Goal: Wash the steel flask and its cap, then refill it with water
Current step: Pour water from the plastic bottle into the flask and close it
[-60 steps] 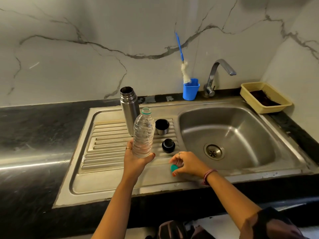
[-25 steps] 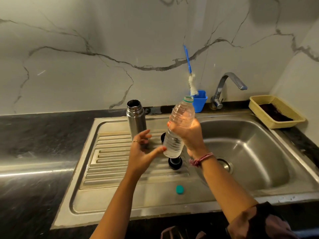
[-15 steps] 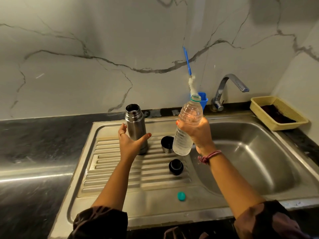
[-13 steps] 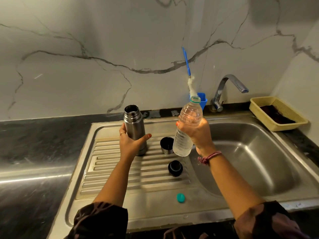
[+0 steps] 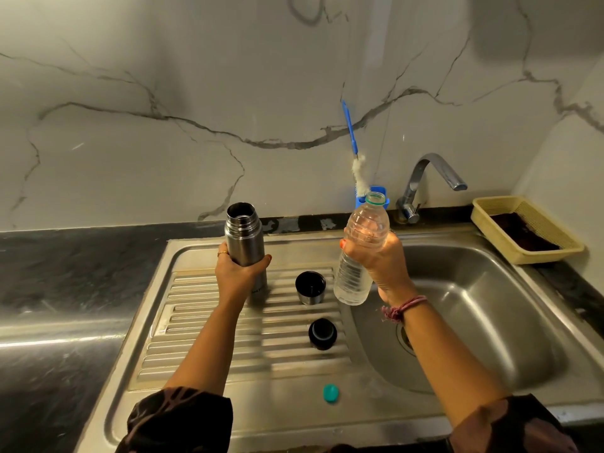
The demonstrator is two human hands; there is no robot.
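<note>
Steel flask [image 5: 244, 237], uncapped, upright on the ribbed drainboard [image 5: 209, 338]; left hand [image 5: 237, 271] wraps its grip round the flask body. Steel cup-cap [image 5: 310, 287] and black stopper [image 5: 322, 333] stand just right of it. Right hand [image 5: 380, 261] grips an open plastic water bottle [image 5: 361, 253], tilted, at the sink basin [image 5: 483, 315] edge; teal bottle cap [image 5: 330, 393] lies nearer the bench front.

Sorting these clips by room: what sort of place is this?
Most likely a home kitchen: a steel sink with ribbed drainboard, a tap against the marble wall, and a bottle brush in a blue holder.
</note>
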